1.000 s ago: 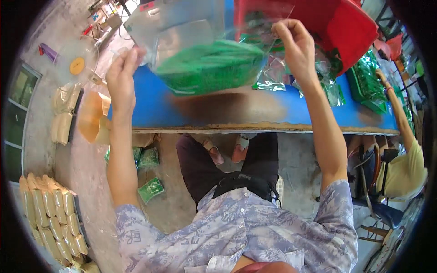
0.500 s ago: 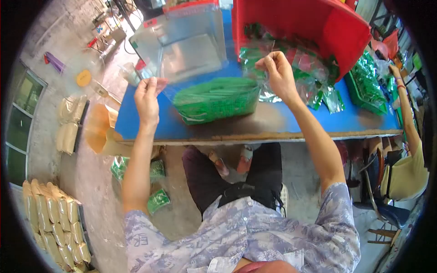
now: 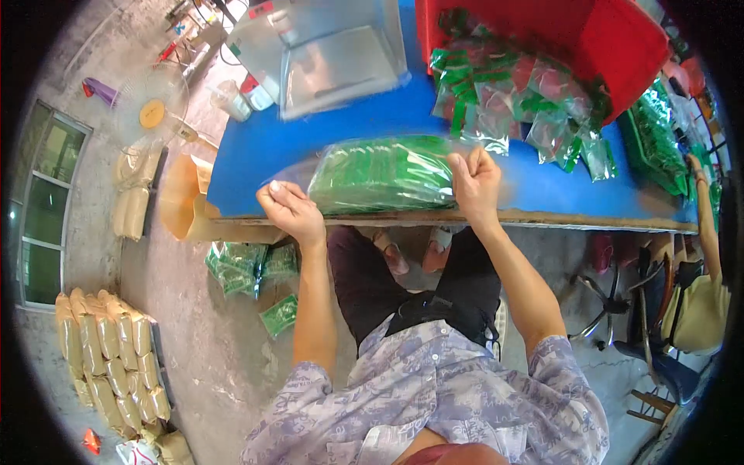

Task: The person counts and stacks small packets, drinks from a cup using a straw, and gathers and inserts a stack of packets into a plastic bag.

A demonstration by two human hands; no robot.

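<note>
A clear plastic bag stretches over a row of tightly packed green packets near the table's front edge. My left hand is closed in a fist at the near left end, gripping the bag's edge. At the right end of the bundle, my right hand pinches the film with its fingers curled. Shiny film lies across the top and front of the packets, and blur hides exactly where its edges run. Whether a container holds the packets from beneath, I cannot tell.
On the blue table a translucent tub stands behind the bundle. A red bin lies tipped with loose green packets spilling out. To the right are a green tray and another person's arm. Packed bags lie on the floor.
Both hands have come down toward the table's front edge, drawing the clear film from above the green packets over their top and front. The view has shifted slightly.
</note>
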